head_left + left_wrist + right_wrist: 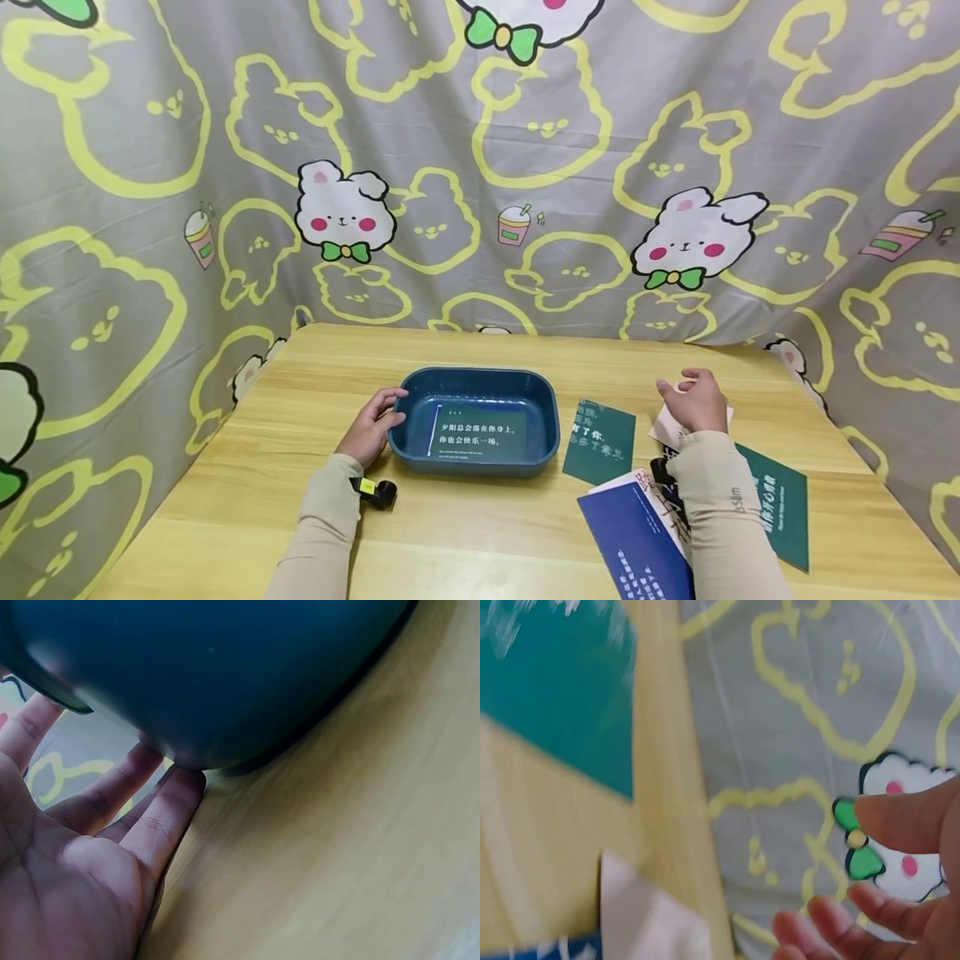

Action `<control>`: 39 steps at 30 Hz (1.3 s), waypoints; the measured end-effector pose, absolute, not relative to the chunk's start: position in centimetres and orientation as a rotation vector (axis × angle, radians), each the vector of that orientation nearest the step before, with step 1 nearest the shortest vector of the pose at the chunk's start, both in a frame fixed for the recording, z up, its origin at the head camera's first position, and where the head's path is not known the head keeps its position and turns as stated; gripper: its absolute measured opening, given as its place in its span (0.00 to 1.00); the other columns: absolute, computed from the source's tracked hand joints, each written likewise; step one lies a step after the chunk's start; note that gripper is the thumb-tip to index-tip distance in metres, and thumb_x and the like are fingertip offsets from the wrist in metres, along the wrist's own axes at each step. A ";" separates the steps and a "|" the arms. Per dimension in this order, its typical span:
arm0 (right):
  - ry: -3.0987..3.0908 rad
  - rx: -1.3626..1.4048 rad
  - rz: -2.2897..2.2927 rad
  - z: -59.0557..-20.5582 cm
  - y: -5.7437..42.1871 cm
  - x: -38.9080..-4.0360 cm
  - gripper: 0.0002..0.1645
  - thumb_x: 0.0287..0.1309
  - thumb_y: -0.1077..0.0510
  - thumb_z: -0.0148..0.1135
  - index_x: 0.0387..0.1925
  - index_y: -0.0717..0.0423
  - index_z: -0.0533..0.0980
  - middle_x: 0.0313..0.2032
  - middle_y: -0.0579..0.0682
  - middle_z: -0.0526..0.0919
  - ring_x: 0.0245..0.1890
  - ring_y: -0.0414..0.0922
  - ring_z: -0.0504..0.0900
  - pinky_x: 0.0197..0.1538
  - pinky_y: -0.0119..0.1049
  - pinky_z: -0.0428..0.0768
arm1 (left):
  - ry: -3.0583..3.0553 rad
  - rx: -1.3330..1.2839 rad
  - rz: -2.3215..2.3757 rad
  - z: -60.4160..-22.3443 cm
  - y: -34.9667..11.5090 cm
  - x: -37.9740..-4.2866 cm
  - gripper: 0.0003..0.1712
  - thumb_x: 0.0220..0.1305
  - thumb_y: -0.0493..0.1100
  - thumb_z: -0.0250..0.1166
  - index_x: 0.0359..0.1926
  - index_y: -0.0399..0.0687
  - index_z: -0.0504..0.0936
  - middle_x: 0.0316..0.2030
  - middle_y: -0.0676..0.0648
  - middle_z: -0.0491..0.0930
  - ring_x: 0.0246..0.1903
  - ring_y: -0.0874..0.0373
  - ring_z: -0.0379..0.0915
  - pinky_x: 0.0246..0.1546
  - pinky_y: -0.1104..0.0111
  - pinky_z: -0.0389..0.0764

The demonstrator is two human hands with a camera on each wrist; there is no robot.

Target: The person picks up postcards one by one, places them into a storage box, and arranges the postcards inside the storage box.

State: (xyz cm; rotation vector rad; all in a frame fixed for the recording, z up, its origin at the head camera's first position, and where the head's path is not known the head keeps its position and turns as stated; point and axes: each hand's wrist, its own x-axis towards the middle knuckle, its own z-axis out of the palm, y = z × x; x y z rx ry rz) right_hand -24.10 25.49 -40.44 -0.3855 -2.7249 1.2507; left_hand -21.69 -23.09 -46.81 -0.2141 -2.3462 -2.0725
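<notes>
My left hand [372, 427] rests against the left end of a dark blue-green plastic basin [474, 467]. In the left wrist view, its nearly straight fingers [161, 817] touch the basin's outer wall low down, close to the tabletop. Inside the basin lies a green card [480, 433] printed with white text. My right hand [693, 400] hovers over a pale pink card [663, 429], fingers loosely bent and nothing held in the right wrist view. Part of that card is hidden under the hand and wrist.
Right of the basin lies a green card [600, 442]. A blue card [637, 542] overlaps a pale card with red writing [660, 500]. Another green card [787, 508] is partly behind my right sleeve. A rabbit-print curtain [465, 192] surrounds the wooden table [247, 492].
</notes>
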 end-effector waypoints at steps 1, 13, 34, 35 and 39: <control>-2.741 -0.419 1.232 -40.6 25.9 -24.1 0.41 0.66 0.46 0.54 0.66 0.74 0.55 0.58 0.75 0.68 0.55 0.70 0.68 0.53 0.58 0.70 | -2.349 -0.211 -2.076 -46.8 -23.1 -21.7 0.21 0.69 0.32 0.53 0.62 0.35 0.66 0.57 0.31 0.66 0.24 0.64 0.64 0.19 0.77 0.62; -2.808 -0.752 1.209 -42.5 27.7 -24.0 0.42 0.61 0.48 0.60 0.61 0.77 0.58 0.48 0.74 0.63 0.48 0.67 0.62 0.49 0.60 0.68 | -2.356 -0.192 -2.064 -46.9 -23.5 -21.5 0.21 0.70 0.32 0.52 0.62 0.36 0.66 0.57 0.30 0.66 0.17 0.64 0.58 0.18 0.76 0.61; -2.985 -0.673 1.024 -42.9 28.4 -23.0 0.49 0.49 0.53 0.72 0.63 0.75 0.58 0.48 0.78 0.59 0.48 0.71 0.58 0.48 0.63 0.66 | -2.361 -0.203 -2.052 -47.0 -23.3 -21.5 0.20 0.70 0.32 0.53 0.62 0.36 0.67 0.57 0.31 0.66 0.15 0.65 0.56 0.17 0.76 0.60; -2.987 -0.701 0.986 -42.8 28.4 -22.8 0.50 0.49 0.49 0.72 0.62 0.76 0.59 0.45 0.76 0.59 0.46 0.70 0.58 0.46 0.62 0.65 | -2.364 -0.201 -2.053 -47.0 -23.3 -21.6 0.20 0.70 0.32 0.53 0.62 0.36 0.67 0.57 0.31 0.66 0.15 0.65 0.56 0.17 0.76 0.60; -3.009 -0.750 0.872 -42.7 28.4 -22.6 0.47 0.50 0.45 0.70 0.52 0.81 0.62 0.37 0.73 0.62 0.41 0.68 0.60 0.44 0.60 0.64 | -2.365 -0.212 -2.057 -46.9 -23.2 -21.7 0.21 0.70 0.33 0.53 0.62 0.36 0.67 0.57 0.31 0.66 0.15 0.65 0.56 0.17 0.76 0.60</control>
